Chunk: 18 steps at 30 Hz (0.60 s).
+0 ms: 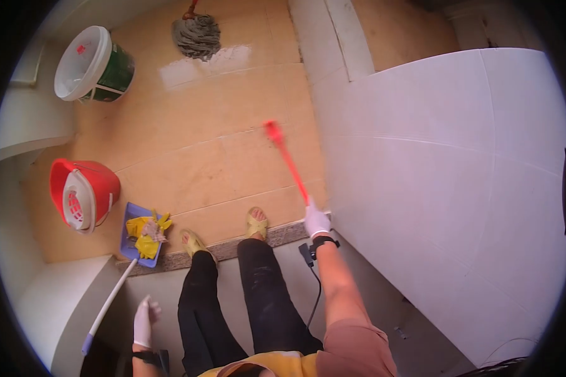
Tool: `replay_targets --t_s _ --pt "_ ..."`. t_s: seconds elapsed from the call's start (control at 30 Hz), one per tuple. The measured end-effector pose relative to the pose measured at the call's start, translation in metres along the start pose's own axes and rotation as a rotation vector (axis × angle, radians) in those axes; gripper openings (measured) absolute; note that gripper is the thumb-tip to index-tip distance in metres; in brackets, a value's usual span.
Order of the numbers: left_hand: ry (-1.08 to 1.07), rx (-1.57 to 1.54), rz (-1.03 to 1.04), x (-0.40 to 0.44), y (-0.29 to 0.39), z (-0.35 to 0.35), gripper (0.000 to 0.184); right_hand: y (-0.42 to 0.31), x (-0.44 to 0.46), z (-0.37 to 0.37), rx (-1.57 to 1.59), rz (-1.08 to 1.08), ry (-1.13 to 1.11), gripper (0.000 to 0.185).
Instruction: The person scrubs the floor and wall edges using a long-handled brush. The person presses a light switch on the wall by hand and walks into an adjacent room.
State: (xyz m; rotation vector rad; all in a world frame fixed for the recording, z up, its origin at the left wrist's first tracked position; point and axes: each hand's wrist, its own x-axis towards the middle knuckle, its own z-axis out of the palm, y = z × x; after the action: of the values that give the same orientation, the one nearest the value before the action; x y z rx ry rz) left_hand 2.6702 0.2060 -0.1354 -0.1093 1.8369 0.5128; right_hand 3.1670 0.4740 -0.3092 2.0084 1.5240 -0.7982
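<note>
My right hand (317,221), in a white glove, is closed around the end of a red long-handled brush (290,164). The brush points away from me over the tan tiled floor, its small head blurred. Low on the left, my gloved left hand (146,322) hangs with loosely bent fingers, holding nothing. Nearest to it is the pale handle of a blue dustpan (127,244). Yellow rubber gloves (146,247) and a pinkish crumpled clump (153,231) lie in the pan.
A red mop bucket (107,186) with a white wringer stands at left, beyond the dustpan. Farther back are a white-and-green bucket (117,75) and a grey string mop (197,38) beside a wet shine. A speckled stone sill (226,246) crosses near my feet; a white panel (434,144) rises at right.
</note>
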Motion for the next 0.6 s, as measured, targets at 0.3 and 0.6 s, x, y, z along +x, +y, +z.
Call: replay_targets --t_s 0.3,0.6 --pt "-0.527 0.482 0.644 0.137 0.112 0.172 0.037 -0.048 0.026 0.071 -0.147 -0.348 -0.225 0.045" --pt "-0.321 1.212 1.265 0.267 0.094 0.145 0.046 -0.026 0.227 0.131 0.118 -0.124 0.253 0.043"
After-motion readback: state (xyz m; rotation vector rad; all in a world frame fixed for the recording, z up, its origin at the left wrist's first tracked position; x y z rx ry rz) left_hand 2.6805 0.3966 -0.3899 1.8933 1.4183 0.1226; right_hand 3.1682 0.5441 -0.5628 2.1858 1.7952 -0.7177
